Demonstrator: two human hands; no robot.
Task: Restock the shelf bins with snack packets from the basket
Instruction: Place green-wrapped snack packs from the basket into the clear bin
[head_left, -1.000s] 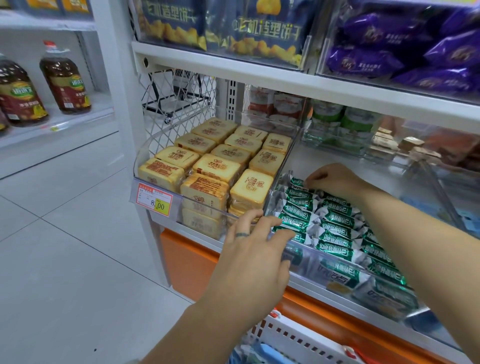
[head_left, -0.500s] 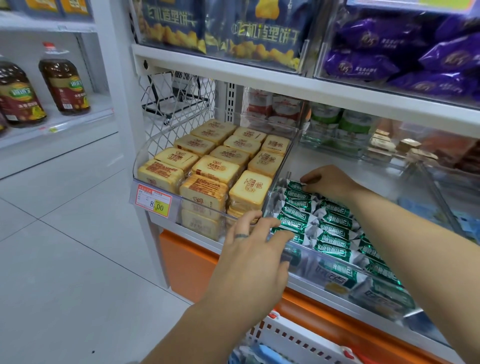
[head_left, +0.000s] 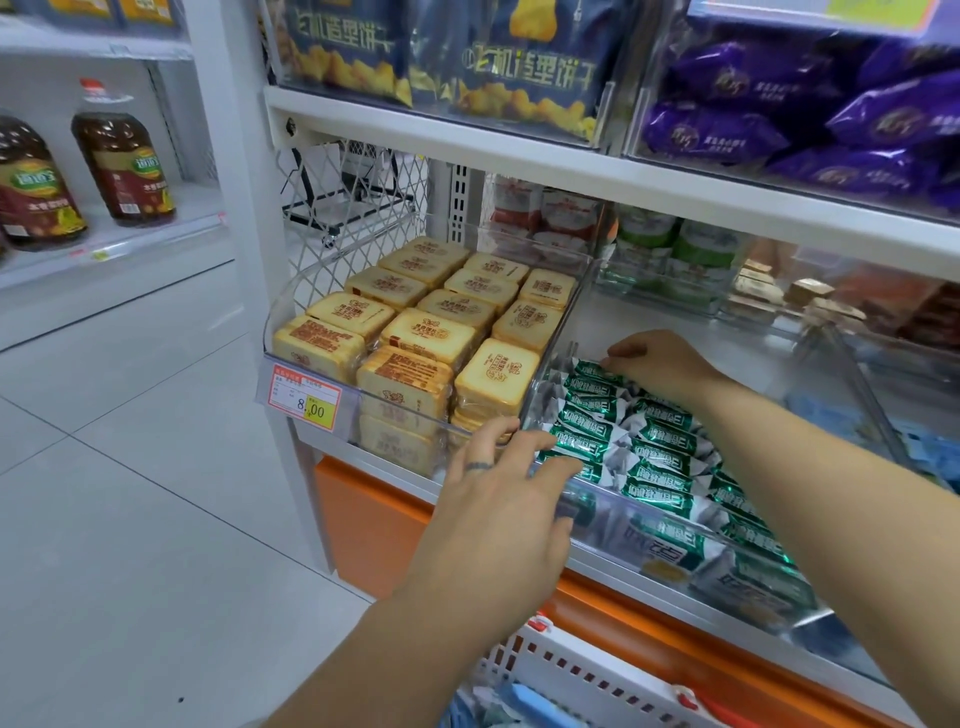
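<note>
A clear shelf bin (head_left: 737, 332) holds rows of green-and-silver snack packets (head_left: 660, 460). My left hand (head_left: 498, 504) reaches over the bin's front edge, fingers straight, their tips touching the nearest green packets. At the rear end of the row my right hand (head_left: 662, 364) lies knuckles up. Its fingers curl down onto the rearmost green packet (head_left: 589, 370). The white slotted basket (head_left: 582, 670) sits below the shelf at the bottom edge, with blue packets (head_left: 524, 701) partly showing inside.
The bin to the left is packed with yellow toast-like packets (head_left: 415, 332) and carries a price tag (head_left: 304, 397). Blue and purple snack bags (head_left: 519, 67) fill the shelf above. Oil bottles (head_left: 124, 161) stand on a shelf at far left. White floor tiles (head_left: 130, 519) lie below.
Almost nothing differs: my right hand has edged slightly left at the rear of the green packets, and my left hand stays at the bin's front edge.
</note>
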